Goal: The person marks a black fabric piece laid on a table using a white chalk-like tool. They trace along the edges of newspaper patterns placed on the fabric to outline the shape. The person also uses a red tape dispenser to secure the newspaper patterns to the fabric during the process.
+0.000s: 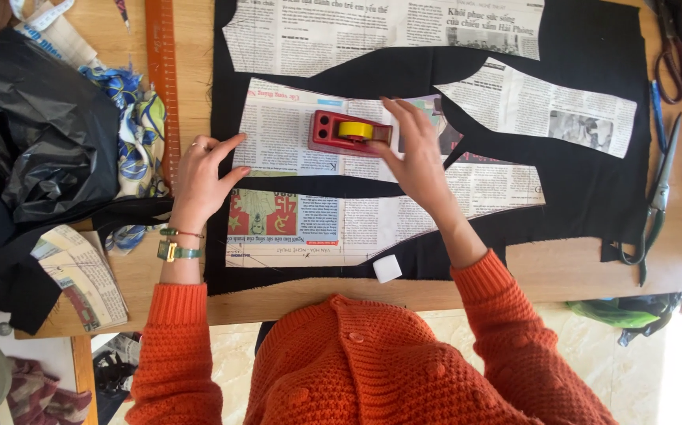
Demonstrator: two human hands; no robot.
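Orange knit sweater (372,362) fills the bottom of the view, both sleeves reaching up over the wooden table (561,271). Black fabric (593,197) is spread flat on it w/ newspaper pattern pieces (294,126) laid on top. Left hand (203,177) rests on the left edge of the middle paper piece, fingers spread & flat, pressing the paper down, gripping nothing; ring on one finger, watch & bracelets at the wrist. Right hand (416,157) lies palm down just right of a red tape dispenser (349,132) w/ a yellow roll, fingertips touching its right end; fingers mostly straight, not closed round it. Dispenser sits on the middle pattern piece, approx. centre of the fabric. Small white chalk block (387,267) lies on the fabric's near edge, betw. the two arms. Scissors (656,197) lie on the table right of the fabric. Orange ruler (164,71) runs along the fabric's left side; black plastic bag (50,134) & a patterned blue-yellow cloth (140,118) sit further left.
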